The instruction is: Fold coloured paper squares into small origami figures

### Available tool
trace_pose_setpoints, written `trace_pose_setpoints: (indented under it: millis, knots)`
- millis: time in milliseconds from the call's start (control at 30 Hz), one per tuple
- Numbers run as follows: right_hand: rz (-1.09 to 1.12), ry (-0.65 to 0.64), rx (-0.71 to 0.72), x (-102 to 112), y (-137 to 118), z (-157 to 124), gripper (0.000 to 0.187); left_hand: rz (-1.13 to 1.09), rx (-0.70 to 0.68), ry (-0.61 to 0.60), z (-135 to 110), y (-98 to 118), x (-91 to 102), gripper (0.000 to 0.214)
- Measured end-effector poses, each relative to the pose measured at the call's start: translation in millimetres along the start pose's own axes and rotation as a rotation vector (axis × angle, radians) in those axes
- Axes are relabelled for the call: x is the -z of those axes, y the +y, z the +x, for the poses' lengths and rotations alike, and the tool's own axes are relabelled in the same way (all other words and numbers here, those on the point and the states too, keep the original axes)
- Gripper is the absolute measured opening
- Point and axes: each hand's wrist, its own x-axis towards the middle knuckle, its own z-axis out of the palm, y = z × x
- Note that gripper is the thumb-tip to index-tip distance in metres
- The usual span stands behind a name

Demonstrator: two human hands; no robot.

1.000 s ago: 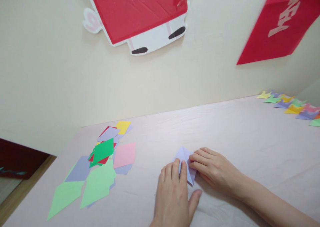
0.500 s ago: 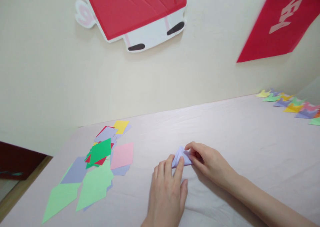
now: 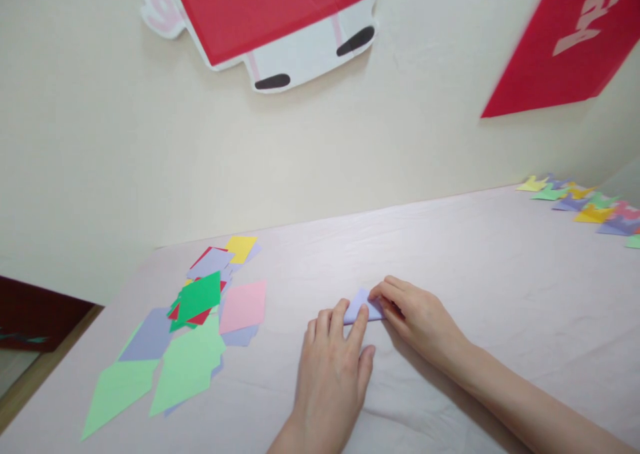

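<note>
A light purple piece of origami paper [image 3: 357, 303], folded to a small triangle, lies on the cloth-covered surface with its peak pointing away from me. My left hand [image 3: 333, 367] rests at its left side, fingers spread, the index and middle fingertips on the paper's lower left part. At the right corner my right hand [image 3: 413, 314] is closed, thumb and index finger pinching the paper's edge. Those fingers hide that corner. The front of the triangle looks smooth.
Loose coloured sheets lie to the left, among them a green sheet [image 3: 200, 297], a pink sheet [image 3: 243, 306] and a light green sheet [image 3: 187, 367]. Rows of folded paper crowns [image 3: 595, 213] stand at the far right. Behind is a wall [image 3: 320, 154] with a red poster [image 3: 555, 54].
The loose flap on the triangle's front has gone flat, and its face looks smooth. My hands keep nearly the same places; the view has shifted slightly.
</note>
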Motion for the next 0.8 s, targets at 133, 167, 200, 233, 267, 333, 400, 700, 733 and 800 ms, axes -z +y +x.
trace_pose_setpoints:
  millis: [133,167,200,233,267,333,400,700,733,800]
  knots:
    - [-0.035,-0.025,-0.008,0.1,0.1,0.8,0.022,0.036,-0.005,-0.001,-0.3,1.2,-1.1,0.047]
    - [-0.044,-0.029,-0.008,0.0,0.2,1.0,0.022,0.046,-0.005,0.002,-0.2,1.6,-1.7,0.047]
    - [-0.049,-0.032,-0.007,-0.1,0.3,1.2,0.022,0.054,-0.005,0.006,0.0,2.0,-2.3,0.047]
    - [-0.053,-0.034,-0.006,-0.3,0.4,1.4,0.023,0.061,-0.005,0.01,0.1,2.4,-3.1,0.047]
    - [-0.054,-0.034,-0.007,-0.5,0.5,1.6,0.022,0.068,-0.006,0.015,0.1,2.6,-3.8,0.047]
    - [-0.055,-0.034,-0.012,-1.0,0.5,1.7,0.022,0.084,-0.013,0.025,-0.4,2.7,-5.2,0.047]
    - [-0.058,-0.028,-0.015,-1.5,0.4,1.7,0.021,0.108,-0.032,0.03,-1.7,2.3,-5.9,0.05]
    - [-0.068,-0.043,-0.022,-1.7,0.0,1.6,0.019,0.164,-0.121,-0.009,-3.0,2.1,-3.8,0.06]
    - [-0.068,-0.044,-0.024,-1.6,-0.1,1.7,0.019,0.167,-0.117,-0.008,-2.5,2.7,-3.9,0.059]
    - [-0.066,-0.045,-0.028,-1.2,-0.7,1.6,0.02,0.169,-0.112,-0.009,-1.9,3.4,-4.2,0.059]
